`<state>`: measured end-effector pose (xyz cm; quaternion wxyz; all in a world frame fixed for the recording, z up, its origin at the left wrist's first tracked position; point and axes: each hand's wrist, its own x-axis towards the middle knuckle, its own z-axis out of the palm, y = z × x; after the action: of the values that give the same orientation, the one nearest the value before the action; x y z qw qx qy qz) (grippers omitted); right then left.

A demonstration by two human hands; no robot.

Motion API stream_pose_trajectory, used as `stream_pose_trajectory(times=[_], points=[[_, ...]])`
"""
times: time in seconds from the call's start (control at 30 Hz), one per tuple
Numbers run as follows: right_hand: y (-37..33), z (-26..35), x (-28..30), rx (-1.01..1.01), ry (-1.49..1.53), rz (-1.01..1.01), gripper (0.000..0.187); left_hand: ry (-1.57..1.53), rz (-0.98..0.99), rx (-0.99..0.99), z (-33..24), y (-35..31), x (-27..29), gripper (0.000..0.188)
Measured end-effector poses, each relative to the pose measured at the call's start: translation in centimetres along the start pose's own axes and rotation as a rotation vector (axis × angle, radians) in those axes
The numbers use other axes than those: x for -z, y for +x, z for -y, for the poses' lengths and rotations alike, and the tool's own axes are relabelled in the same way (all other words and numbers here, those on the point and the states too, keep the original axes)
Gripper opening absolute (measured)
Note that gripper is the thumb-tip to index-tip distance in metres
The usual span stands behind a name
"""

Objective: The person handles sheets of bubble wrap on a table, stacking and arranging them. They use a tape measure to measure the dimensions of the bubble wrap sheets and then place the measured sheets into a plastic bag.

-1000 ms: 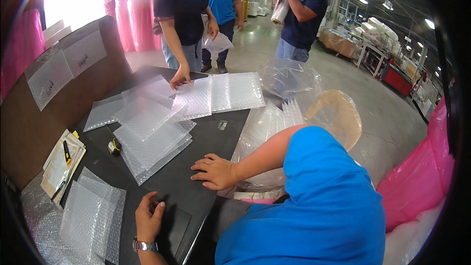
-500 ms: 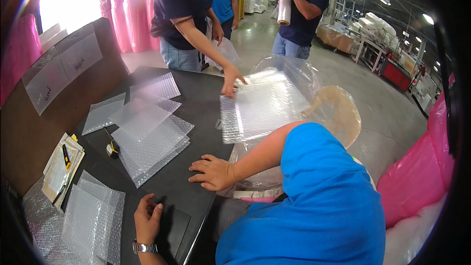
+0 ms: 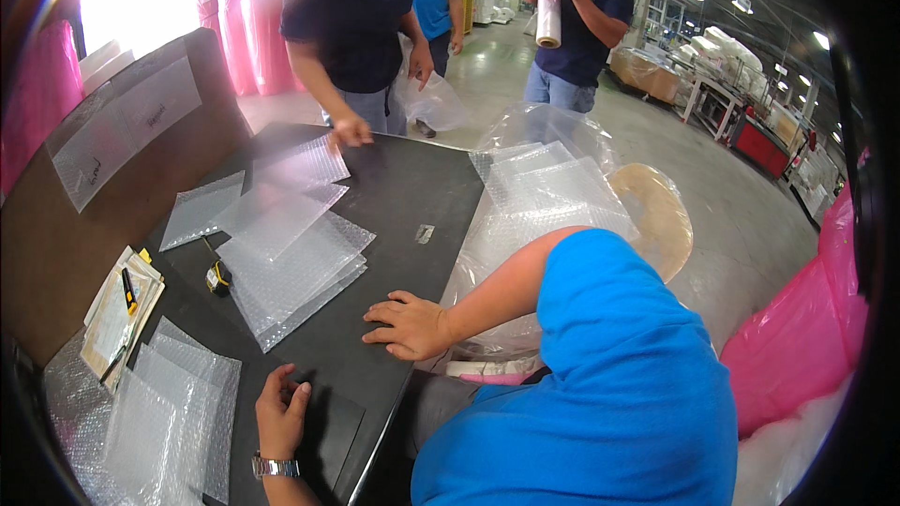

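Observation:
My left hand (image 3: 279,412) rests on the dark table near its front edge, fingers loosely bent, thumb apart, with nothing visible in it. My right hand (image 3: 408,325) lies palm down at the table's right edge, fingers spread, holding nothing. Between and beyond them is a fanned stack of clear bubble-wrap pouches (image 3: 291,272). More bubble-wrap pouches (image 3: 183,403) lie left of my left hand. A co-worker's hand (image 3: 352,129) is at the far pouches. Past the right edge, other bubble-wrap pouches (image 3: 553,192) lie on clear plastic film.
A tape measure (image 3: 217,277) sits beside the stack. Farther left, a utility knife (image 3: 128,290) lies on papers (image 3: 117,328). A small clear scrap (image 3: 425,234) is on the table. Another person holds a film roll (image 3: 548,5). Pink plastic (image 3: 797,319) stands at right.
The co-worker's hand has left the pouches at the right edge and moved left to the far pouches. The right-hand pouches shifted right, off the table. The film roll is more upright. My hands stayed put.

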<state>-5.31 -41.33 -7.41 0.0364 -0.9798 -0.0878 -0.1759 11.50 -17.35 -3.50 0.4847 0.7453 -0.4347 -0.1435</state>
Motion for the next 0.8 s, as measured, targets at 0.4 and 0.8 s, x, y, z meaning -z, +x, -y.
stream_pose_trajectory(times=[0.4,0.8], points=[[-0.1,-0.1,-0.1,-0.002,-0.009,0.091,0.044,-0.012,0.035,0.028,0.8,0.1,-0.1,0.033],[0.0,-0.6,-0.9,0.066,-0.008,-0.081,0.041,-0.025,0.046,0.034,0.2,0.1,0.2,0.031]])
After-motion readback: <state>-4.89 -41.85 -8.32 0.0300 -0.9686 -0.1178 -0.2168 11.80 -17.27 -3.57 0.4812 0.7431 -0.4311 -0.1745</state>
